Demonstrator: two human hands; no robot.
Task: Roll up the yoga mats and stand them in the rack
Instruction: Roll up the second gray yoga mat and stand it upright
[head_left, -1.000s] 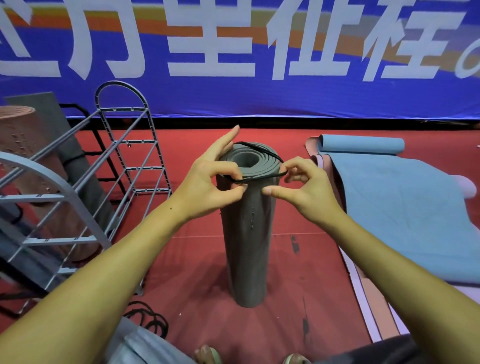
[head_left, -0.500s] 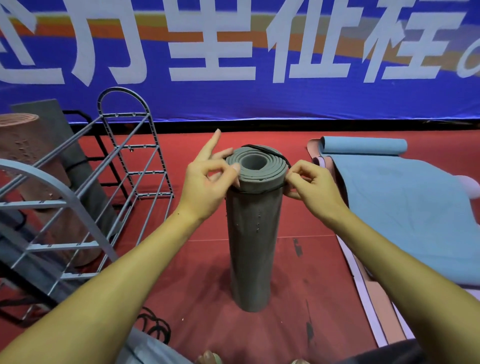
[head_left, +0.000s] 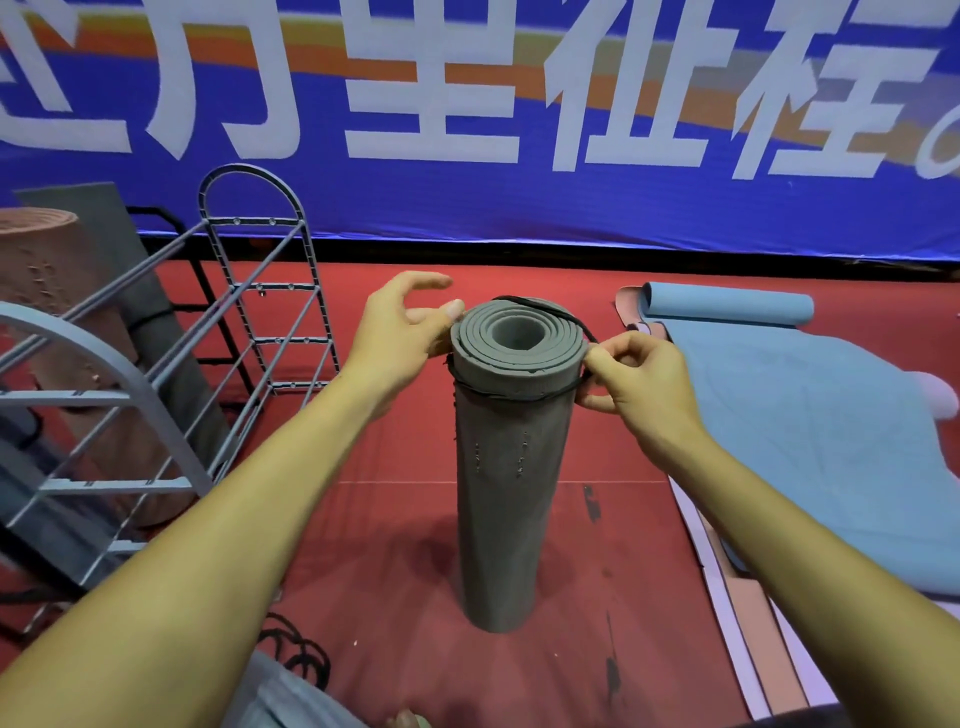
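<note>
At the left edge of the red floor (head_left: 363, 545): grey rack (head_left: 156, 395), tipped on its side, with a pink rolled mat (head_left: 62, 291) and a dark rolled mat (head_left: 135, 291) lodged behind its bars, so some of the task already done. Nearer the bottom edge, a heap of spare black bands (head_left: 291, 649). Mid-floor, upright on its end: grey rolled mat (head_left: 501, 493), spiral end up, black elastic band (head_left: 519, 397) partly drawn over the top, low across the near face but up over the rim at the back. Left hand (head_left: 400, 338) beside the roll's upper left, thumb pressing the rim, remaining fingers spread and loose, grip wide and holding nothing that shows; whether a finger hooks the band behind the roll, impossible to tell. Right hand (head_left: 634, 379) at the upper right, fingertips pinched narrow on the band. For a clean finish: steady the roll from the left, ease the back of the band down over the rim, level it all round, slide it lower so the coils stay tight. Avoid a sharp tug, likely to topple the roll or snap the band loose. Then lift and stand in the rack. Toward the right edge of the floor: blue mat (head_left: 805, 431), only started at its far end, lying over a pink mat (head_left: 748, 623), both awaiting rolling.
</note>
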